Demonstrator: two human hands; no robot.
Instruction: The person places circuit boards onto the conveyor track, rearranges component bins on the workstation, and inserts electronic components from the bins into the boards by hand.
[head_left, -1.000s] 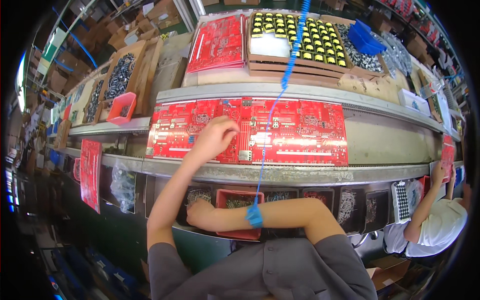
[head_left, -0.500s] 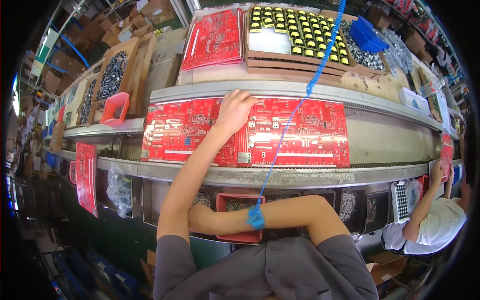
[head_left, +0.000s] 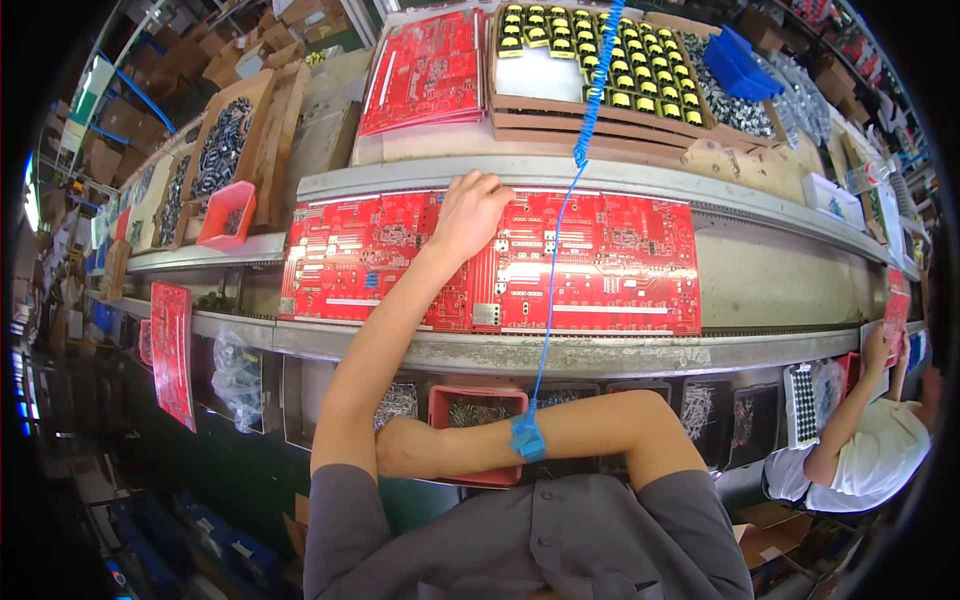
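Two red circuit boards lie side by side on the rail track: a left board [head_left: 335, 262] and a right board [head_left: 600, 265]. My left hand [head_left: 470, 212] rests at their far edge, near where they meet, its fingers curled; whatever lies in them is hidden. My left forearm crosses over the left board. Low in front of me, my right hand [head_left: 402, 448] hangs over the parts bins, beside a black bin of metal pins [head_left: 398, 400] and a red bin [head_left: 437, 405]. Its fingers are hidden by my left arm. A blue wrist strap [head_left: 527, 438] with a coiled cord [head_left: 592, 100] circles my right wrist.
Behind the track lie stacked red boards [head_left: 425, 75] and a carton of black-and-yellow components [head_left: 640, 75]. A pink bin [head_left: 228, 215] stands at left. Another red board [head_left: 172, 355] leans upright near the front rail. At right, a co-worker [head_left: 860, 450] holds a board.
The coiled blue cord has swung to the left. My right wrist with its strap has shifted slightly right. My left hand stays at the boards' far edge.
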